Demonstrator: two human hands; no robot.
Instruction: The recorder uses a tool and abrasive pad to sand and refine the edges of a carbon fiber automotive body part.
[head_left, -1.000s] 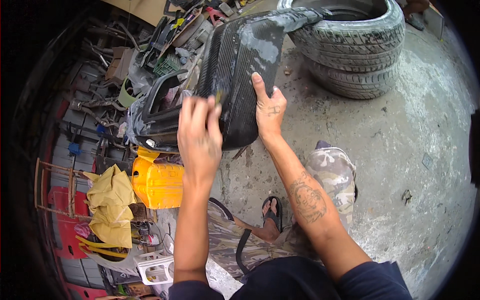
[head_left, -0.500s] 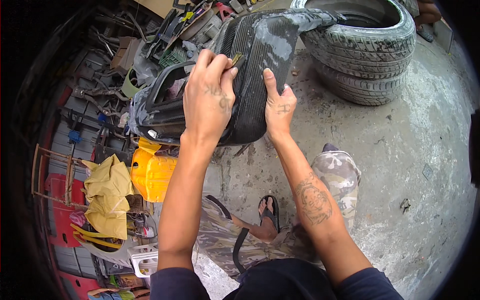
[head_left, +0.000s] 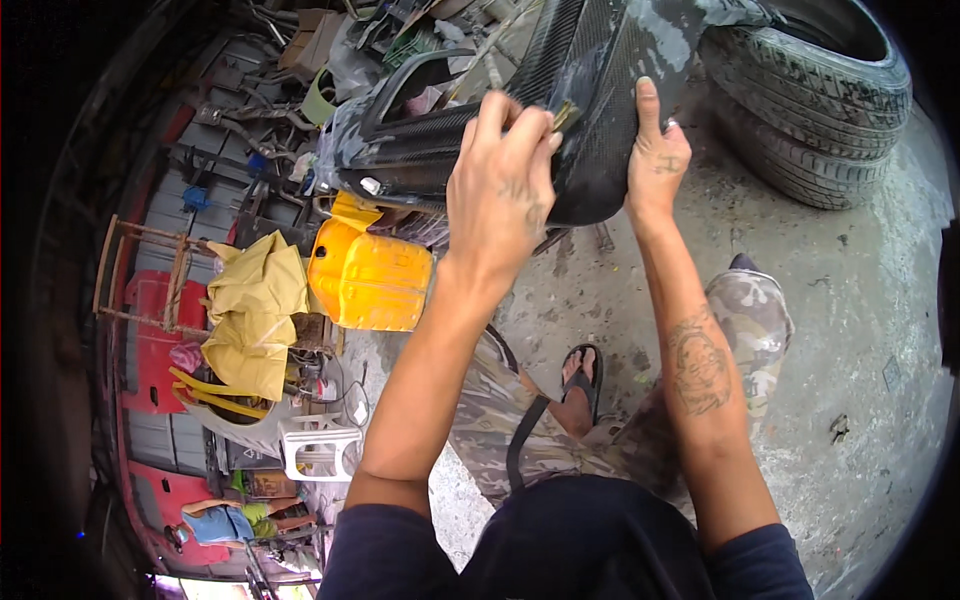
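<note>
A black carbon-fibre car body panel with grey, smeared patches and an opening at its left part spans the upper middle of the view. My left hand is closed on a small flat olive-and-dark pad, held against the panel's face; the pad is mostly hidden by my fingers. My right hand grips the panel's right edge, thumb on the front, other fingers mostly out of sight behind it.
Two stacked tyres stand at upper right, by the panel's end. At left are a yellow plastic container, tan sheeting, a rusty frame, a white stool and piled parts. Another person is at lower left.
The whole scene has shifted right and upward in the view. My left hand moved up the panel with the pad, then slightly back down; my right hand keeps its grip.
</note>
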